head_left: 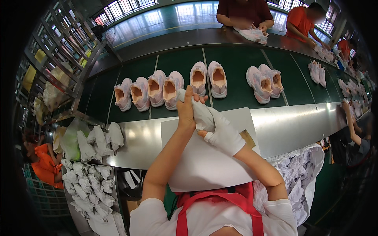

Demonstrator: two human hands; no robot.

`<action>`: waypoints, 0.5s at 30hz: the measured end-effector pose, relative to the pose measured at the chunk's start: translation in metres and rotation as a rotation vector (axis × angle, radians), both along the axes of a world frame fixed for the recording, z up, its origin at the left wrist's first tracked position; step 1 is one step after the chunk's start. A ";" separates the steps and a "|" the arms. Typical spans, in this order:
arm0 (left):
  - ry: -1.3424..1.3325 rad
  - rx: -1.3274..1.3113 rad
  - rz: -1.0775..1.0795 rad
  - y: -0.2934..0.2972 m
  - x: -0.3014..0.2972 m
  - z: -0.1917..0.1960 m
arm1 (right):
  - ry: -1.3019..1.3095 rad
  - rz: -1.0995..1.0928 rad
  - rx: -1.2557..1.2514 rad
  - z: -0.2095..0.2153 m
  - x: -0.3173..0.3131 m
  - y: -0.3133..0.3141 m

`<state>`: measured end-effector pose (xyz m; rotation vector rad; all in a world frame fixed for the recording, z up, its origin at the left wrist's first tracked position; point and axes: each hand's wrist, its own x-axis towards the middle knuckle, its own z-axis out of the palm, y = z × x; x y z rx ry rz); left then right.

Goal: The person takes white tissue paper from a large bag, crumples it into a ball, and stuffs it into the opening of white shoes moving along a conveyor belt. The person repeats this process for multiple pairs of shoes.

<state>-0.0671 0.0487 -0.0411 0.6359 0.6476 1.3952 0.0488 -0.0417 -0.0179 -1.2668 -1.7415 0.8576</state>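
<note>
I see a wad of white paper point(201, 112) held up above the white sheet point(208, 157) that lies on the steel worktop point(291, 126), just short of the green conveyor belt point(236, 67). My left hand point(186, 110) is bare, its fingers curled around the wad from the left, with the fingertips pointing up toward the belt. My right hand point(222, 133) wears a white glove and is closed on the lower end of the same wad, so both hands grip it together.

Just beyond the wad, pairs of pale pink shoes point(208, 78) stand in a row on the belt, openings facing up. A small tan card point(248, 138) lies on the sheet beside my right wrist. To my left, a heap of paper wads point(88, 177) fills a tray, and to my right a sack of loose white paper point(299, 173) hangs open. Across the belt, other people's hands point(262, 27) handle a shoe.
</note>
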 end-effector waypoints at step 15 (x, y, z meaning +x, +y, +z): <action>1.340 0.641 -0.282 0.222 0.090 -0.088 | -0.980 -0.323 -0.151 0.003 0.085 0.140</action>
